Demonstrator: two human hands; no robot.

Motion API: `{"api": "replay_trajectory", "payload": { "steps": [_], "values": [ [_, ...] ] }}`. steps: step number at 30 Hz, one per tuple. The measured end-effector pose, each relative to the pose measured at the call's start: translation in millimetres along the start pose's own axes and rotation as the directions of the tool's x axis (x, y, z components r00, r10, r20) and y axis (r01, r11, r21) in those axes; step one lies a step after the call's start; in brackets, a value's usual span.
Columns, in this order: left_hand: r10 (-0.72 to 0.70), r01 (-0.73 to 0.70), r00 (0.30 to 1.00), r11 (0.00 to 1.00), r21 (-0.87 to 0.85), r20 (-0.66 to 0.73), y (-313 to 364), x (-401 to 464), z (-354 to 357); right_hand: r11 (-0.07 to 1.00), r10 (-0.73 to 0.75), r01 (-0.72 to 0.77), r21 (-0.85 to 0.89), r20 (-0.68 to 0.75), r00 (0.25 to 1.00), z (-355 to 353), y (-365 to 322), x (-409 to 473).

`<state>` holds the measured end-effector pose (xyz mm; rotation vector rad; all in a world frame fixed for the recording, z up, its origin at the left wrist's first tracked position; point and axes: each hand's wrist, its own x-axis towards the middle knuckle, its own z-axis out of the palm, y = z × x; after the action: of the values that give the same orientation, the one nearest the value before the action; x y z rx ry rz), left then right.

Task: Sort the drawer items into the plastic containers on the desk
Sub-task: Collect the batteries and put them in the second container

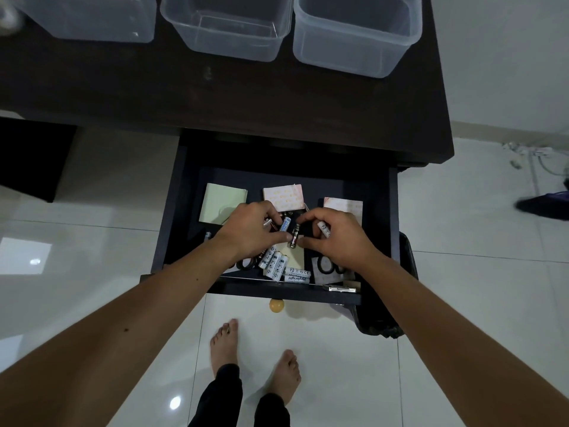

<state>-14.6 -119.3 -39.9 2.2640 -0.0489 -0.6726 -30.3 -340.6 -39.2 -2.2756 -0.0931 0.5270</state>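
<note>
- Over the open drawer (pixel 172 211), both hands worked among the loose batteries: the left hand (pixel 246 232) had its fingers curled round a blue-and-white battery (pixel 285 224), with the end of another showing at its knuckles.
- The right hand (pixel 335 235) gripped a white battery (pixel 323 228) under its curled fingers, while its thumb and forefinger reached toward a dark battery (pixel 294 237) that stood between the two hands; whether the fingers had already pinched it could not be told.
- Near the front wall of the drawer lay a cluster of white batteries (pixel 277 265), untouched, beside two black scissor handles (pixel 326 265) that were partly hidden under the wrists.
- Farther back lay a green note pad (pixel 218 200) and two pinkish paper pads (pixel 283 195), all well apart from the desk top.
- On the desk (pixel 246 94) stood three clear plastic containers (pixel 228 23); the middle and right ones looked empty, and the left one was too cut off to judge.
- The step in hand seemed to be gathering batteries by the handful, so the sorting had barely begun.
- The next move would call for securing the dark battery without loosening the ones already held, then lifting both hands clear of the drawer edge and up to one container.
- Dropping a battery from an overfull palm was the likely risk.
</note>
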Motion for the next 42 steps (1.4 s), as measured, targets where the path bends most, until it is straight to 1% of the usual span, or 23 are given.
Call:
{"api": "replay_trajectory", "payload": {
  "steps": [3, 5, 8, 12, 14, 16, 19, 21, 23, 25, 27, 30, 31, 33, 35, 37, 38, 40, 42],
  "values": [
    [0.000, 0.000, 1.000, 0.999, 0.032, 0.008, -0.8, 1.3, -1.0, 1.000, -0.008, 0.008, -0.023, 0.007, 1.000, -0.2, -2.0, 1.5],
    [-0.007, 0.007, 1.000, 1.000, 0.014, 0.015, -1.4, 1.2, -2.4, 0.999, -0.014, 0.015, -0.040, 0.008, 1.000, -0.8, -3.2, 2.2],
    [-0.007, 0.008, 1.000, 0.998, -0.059, 0.029, -4.1, -0.5, -7.4, 0.999, -0.010, 0.011, -0.043, 0.009, 1.000, 0.3, -2.2, 3.4],
    [0.001, 0.009, 0.998, 0.984, -0.178, 0.059, -4.4, -4.9, -15.6, 1.000, 0.008, -0.008, -0.001, 0.002, 1.000, -1.3, -2.1, 2.0],
    [0.003, 0.011, 0.998, 0.972, -0.235, 0.058, -6.1, -6.1, -18.8, 0.996, 0.033, -0.034, 0.081, 0.018, 0.999, -4.1, -4.1, -0.8],
    [0.012, 0.003, 0.999, 0.958, -0.286, 0.052, -9.3, -6.9, -22.0, 0.977, 0.039, -0.044, 0.208, 0.027, 0.999, -6.5, -7.0, -3.5],
    [0.024, -0.005, 0.999, 0.918, -0.396, 0.044, -13.3, -7.9, -25.9, 0.902, 0.030, -0.036, 0.430, 0.022, 0.999, -10.0, -12.7, -4.1],
    [0.045, -0.012, 0.997, 0.875, -0.484, 0.058, -15.4, -9.7, -27.4, 0.843, 0.054, -0.059, 0.535, 0.025, 0.998, -12.4, -16.9, -3.6],
    [0.092, -0.041, 0.993, 0.848, -0.529, 0.070, -19.5, -9.6, -27.4, 0.795, 0.088, -0.083, 0.601, 0.021, 0.996, -13.7, -19.5, -2.6],
    [0.127, -0.066, 0.989, 0.840, -0.539, 0.076, -22.1, -8.8, -27.1, 0.748, 0.132, -0.115, 0.654, 0.024, 0.991, -14.6, -20.1, -1.6],
    [0.120, -0.055, 0.990, 0.828, -0.558, 0.079, -22.8, -7.6, -27.0, 0.711, 0.157, -0.146, 0.688, 0.047, 0.986, -16.0, -20.2, 0.4],
    [0.071, -0.011, 0.994, 0.826, -0.563, 0.085, -23.2, -5.8, -26.4, 0.677, 0.166, -0.195, 0.710, 0.111, 0.980, -15.6, -21.3, 2.1],
    [0.054, 0.002, 0.995, 0.831, -0.557, 0.084, -23.4, -5.1, -26.4, 0.691, 0.168, -0.206, 0.693, 0.123, 0.978, -14.7, -20.8, 3.1],
    [0.034, 0.007, 0.997, 0.853, -0.522, 0.067, -22.6, -3.8, -27.3, 0.767, 0.163, -0.197, 0.611, 0.111, 0.980, -12.9, -19.3, 5.7],
    [0.042, -0.020, 0.998, 0.899, -0.437, 0.041, -21.3, -3.2, -28.7, 0.861, 0.116, -0.136, 0.491, 0.071, 0.991, -11.9, -18.9, 9.2],
    [0.065, -0.055, 0.998, 0.942, -0.330, 0.020, -20.9, -1.9, -29.2, 0.947, 0.047, -0.045, 0.319, 0.002, 0.999, -11.1, -17.1, 13.3],
    [0.083, -0.076, 0.996, 0.956, -0.282, 0.013, -21.3, -0.7, -28.9, 0.972, 0.007, -0.003, 0.233, -0.016, 1.000, -10.0, -15.2, 15.2],
    [0.110, -0.105, 0.994, 0.968, -0.228, 0.012, -22.0, 1.5, -28.5, 0.995, -0.078, 0.078, 0.063, -0.015, 0.997, -7.2, -11.2, 18.8],
    [0.122, -0.117, 0.993, 0.971, -0.208, 0.011, -21.6, 3.1, -29.0, 0.984, -0.143, 0.145, -0.102, 0.018, 0.990, -4.3, -7.0, 22.4]
  ]
}}
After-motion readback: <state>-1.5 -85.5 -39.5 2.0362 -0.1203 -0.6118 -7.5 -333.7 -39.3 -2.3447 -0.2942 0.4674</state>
